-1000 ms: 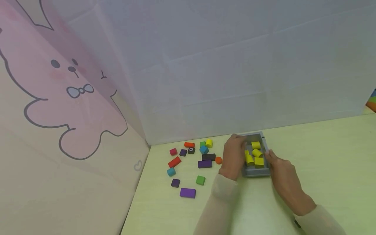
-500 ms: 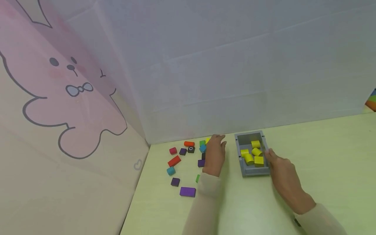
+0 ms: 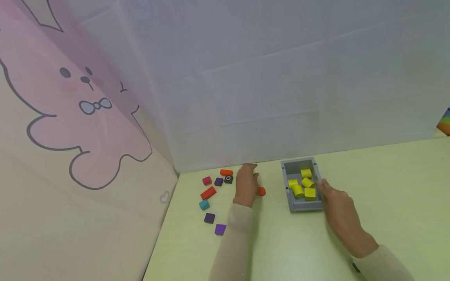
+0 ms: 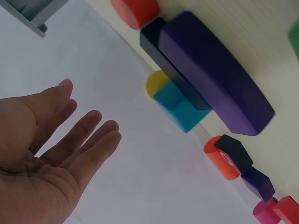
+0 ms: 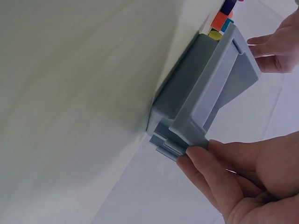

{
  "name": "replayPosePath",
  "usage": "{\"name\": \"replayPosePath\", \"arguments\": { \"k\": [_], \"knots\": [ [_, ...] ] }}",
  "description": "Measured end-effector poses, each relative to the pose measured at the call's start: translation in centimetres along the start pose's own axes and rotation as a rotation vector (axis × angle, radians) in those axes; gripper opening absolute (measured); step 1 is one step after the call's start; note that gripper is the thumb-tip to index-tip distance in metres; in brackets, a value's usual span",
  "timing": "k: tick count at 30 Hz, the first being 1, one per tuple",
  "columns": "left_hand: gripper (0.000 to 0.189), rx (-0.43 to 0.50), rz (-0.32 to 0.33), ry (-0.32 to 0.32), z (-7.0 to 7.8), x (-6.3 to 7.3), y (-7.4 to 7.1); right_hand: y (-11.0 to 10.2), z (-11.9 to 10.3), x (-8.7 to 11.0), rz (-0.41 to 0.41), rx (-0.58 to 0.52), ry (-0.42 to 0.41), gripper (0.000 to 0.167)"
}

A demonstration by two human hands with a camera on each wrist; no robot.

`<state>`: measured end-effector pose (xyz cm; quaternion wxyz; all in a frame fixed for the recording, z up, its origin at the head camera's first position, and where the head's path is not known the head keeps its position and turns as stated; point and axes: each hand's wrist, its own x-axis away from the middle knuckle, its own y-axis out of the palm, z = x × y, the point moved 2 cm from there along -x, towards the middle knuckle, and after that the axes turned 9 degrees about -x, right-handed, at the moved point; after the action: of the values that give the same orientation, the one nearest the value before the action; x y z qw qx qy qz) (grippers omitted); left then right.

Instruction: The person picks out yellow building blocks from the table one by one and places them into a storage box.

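Observation:
My left hand (image 3: 246,185) hovers over the middle of the loose blocks, its fingers loosely extended and holding nothing. Close by in the left wrist view are a yellow block (image 4: 153,85), a blue block (image 4: 181,108), a black block (image 4: 161,51) and a long purple block (image 4: 215,72); in the head view the hand covers these. An orange block (image 3: 261,191) shows beside its wrist. With my right hand (image 3: 341,212) I pinch the right wall of a grey box (image 3: 306,208), fingers and thumb on its edge (image 5: 194,130). Several yellow blocks (image 3: 298,191) lie inside it.
Left of my left hand lie a red block (image 3: 208,193), a pink block (image 3: 207,180), a light blue block (image 3: 204,204), dark purple blocks (image 3: 209,218) and a black block with a white ring (image 3: 228,179). A white sheet (image 3: 263,97) hangs behind the table.
My left hand has come out of the grey box and moved left over the loose blocks, leaving another yellow block visible at the box's left side. The right hand keeps its grip.

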<state>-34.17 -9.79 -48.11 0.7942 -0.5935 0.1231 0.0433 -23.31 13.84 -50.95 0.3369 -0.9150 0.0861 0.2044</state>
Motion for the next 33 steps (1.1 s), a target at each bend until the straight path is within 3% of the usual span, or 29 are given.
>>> {"name": "replayPosePath", "arguments": {
  "k": [9,19,33],
  "knots": [
    [0.032,0.003,-0.001,-0.021,-1.7,-0.7,1.4,0.1,0.2,0.3,0.001,-0.002,-0.003,0.035],
    [0.037,-0.039,-0.072,-0.011,-2.0,-1.8,2.2,0.2,0.3,0.6,0.025,0.0,-0.005,0.035],
    [0.033,-0.114,-0.11,-0.022,-2.3,-3.4,3.2,0.2,0.2,0.1,0.051,0.006,-0.04,0.035]
  ]
}}
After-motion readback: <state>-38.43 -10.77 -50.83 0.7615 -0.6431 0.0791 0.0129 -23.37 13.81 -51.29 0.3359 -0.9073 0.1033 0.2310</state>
